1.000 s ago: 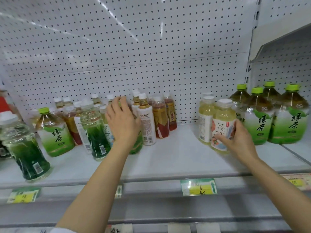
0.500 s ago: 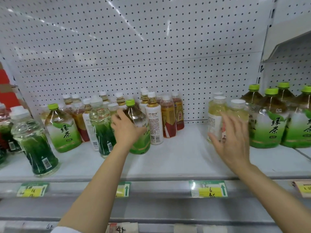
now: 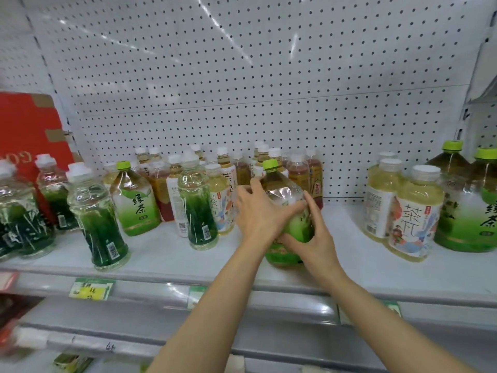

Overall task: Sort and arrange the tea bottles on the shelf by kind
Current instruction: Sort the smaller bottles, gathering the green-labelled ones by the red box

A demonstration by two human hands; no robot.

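Gripping the upright green-capped tea bottle (image 3: 285,200) between left hand (image 3: 259,211) and right hand (image 3: 313,238), I judge its matching group (image 3: 468,211) lies well off past my right hand.

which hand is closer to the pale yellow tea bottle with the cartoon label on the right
Right. The right hand grips the green-capped bottle on the side facing the pale yellow bottle; the left hand grips its far side.
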